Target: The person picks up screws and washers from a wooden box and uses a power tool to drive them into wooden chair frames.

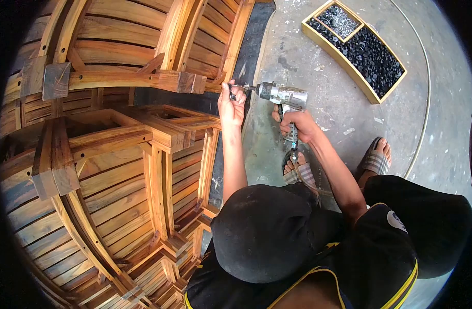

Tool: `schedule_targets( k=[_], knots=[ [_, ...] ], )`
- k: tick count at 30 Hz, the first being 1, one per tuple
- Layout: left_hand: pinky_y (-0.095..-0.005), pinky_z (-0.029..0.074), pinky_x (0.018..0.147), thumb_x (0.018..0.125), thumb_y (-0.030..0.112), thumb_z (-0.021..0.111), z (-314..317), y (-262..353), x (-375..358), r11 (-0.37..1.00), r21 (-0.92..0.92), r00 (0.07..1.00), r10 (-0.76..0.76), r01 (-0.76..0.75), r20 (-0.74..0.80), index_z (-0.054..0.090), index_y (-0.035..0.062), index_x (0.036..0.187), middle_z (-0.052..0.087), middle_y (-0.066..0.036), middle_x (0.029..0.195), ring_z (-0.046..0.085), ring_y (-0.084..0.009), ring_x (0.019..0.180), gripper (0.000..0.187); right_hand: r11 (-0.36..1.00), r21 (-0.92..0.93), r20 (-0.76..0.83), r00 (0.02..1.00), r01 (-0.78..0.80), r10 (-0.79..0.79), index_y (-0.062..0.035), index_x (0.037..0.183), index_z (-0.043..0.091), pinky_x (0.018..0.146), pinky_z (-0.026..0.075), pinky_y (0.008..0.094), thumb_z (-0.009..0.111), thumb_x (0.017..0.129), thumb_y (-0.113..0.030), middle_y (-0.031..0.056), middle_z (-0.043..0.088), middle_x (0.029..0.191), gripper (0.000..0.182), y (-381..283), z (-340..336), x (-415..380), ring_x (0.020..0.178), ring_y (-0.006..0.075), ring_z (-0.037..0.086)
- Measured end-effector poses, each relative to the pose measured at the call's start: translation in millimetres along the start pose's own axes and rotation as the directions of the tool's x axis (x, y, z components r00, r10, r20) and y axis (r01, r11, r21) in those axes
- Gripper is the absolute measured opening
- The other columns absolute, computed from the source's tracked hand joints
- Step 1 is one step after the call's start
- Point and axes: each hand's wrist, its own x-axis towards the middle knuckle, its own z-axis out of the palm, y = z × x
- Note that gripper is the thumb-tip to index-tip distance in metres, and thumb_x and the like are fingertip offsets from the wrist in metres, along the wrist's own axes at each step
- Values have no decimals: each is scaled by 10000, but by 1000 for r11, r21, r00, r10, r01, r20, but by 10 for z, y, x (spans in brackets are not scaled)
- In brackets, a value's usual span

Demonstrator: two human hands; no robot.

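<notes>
My right hand (296, 125) is wrapped round the grip of a pneumatic impact driver (287, 95), held level with its nose to the left. An air hose (301, 172) runs down from the base of the grip. My left hand (232, 105) is raised at the driver's tip, its fingers closed round something small and dark beside the bit; what it is I cannot make out. Just left of those fingers is the end of a wooden rail (164, 81) on a slatted wooden furniture frame (123, 51). The fingers hide where bit and wood might meet.
More slatted wooden frames (112, 190) stand stacked along the left. On the grey concrete floor (339, 134), a wooden box (370, 90) holds many black plastic pieces, with small silver hardware in a corner compartment. A pale hose (427, 77) curves along the right. My sandalled feet (377, 154) are below.
</notes>
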Motion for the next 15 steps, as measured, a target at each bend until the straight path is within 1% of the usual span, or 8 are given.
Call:
schedule_targets(
  k=[3, 7, 9, 11, 12, 15],
  knots=[
    [-245, 339, 534, 958, 306, 530, 51, 36, -41, 1000, -23, 1000, -3, 4, 22, 520, 11, 1019, 419, 0, 711, 381, -102, 604, 302, 999, -36, -7, 1000, 3, -4, -2, 874, 576, 443, 430, 293, 523, 624, 64, 74, 591, 732, 264, -18, 41, -13, 447, 129, 466],
    [-242, 331, 524, 952, 296, 543, 92, 70, -72, 999, 37, 999, -10, 8, 44, 539, 24, 1000, 421, 15, 707, 370, -94, 587, 276, 999, -40, -15, 1000, 5, -6, -2, 872, 573, 429, 425, 293, 525, 621, 67, 75, 588, 727, 265, -18, 75, -34, 441, 129, 467],
    [-237, 330, 522, 941, 278, 566, 108, 78, -87, 999, 40, 999, -9, 7, 42, 546, 24, 999, 427, 14, 702, 376, -92, 584, 261, 999, -33, -6, 1000, 7, -8, -1, 870, 572, 427, 424, 294, 525, 620, 69, 75, 586, 724, 264, -16, 79, -26, 441, 129, 467],
    [-234, 329, 521, 931, 257, 587, 128, 73, -111, 1000, 4, 999, -29, 29, 20, 551, 22, 999, 432, 11, 694, 379, -91, 584, 248, 999, -40, 20, 1000, 4, -3, -15, 874, 570, 457, 397, 277, 521, 631, 49, 57, 593, 756, 256, 4, 71, -22, 465, 95, 421],
    [-234, 328, 520, 922, 240, 603, 139, 76, -121, 999, -22, 999, -36, 36, 4, 555, 20, 997, 430, 10, 688, 377, -91, 582, 237, 999, -39, 23, 1000, 4, -3, -15, 874, 570, 457, 397, 277, 521, 631, 49, 57, 593, 756, 256, 4, 82, -26, 465, 95, 421],
    [-235, 325, 519, 924, 247, 598, 173, 133, -188, 999, 30, 999, -32, 32, -3, 554, 24, 1002, 431, 10, 689, 374, -95, 580, 241, 998, -59, 23, 1000, 14, -13, -11, 876, 573, 451, 385, 277, 523, 626, 49, 62, 592, 758, 262, -9, 131, -57, 465, 98, 420]
  ],
)
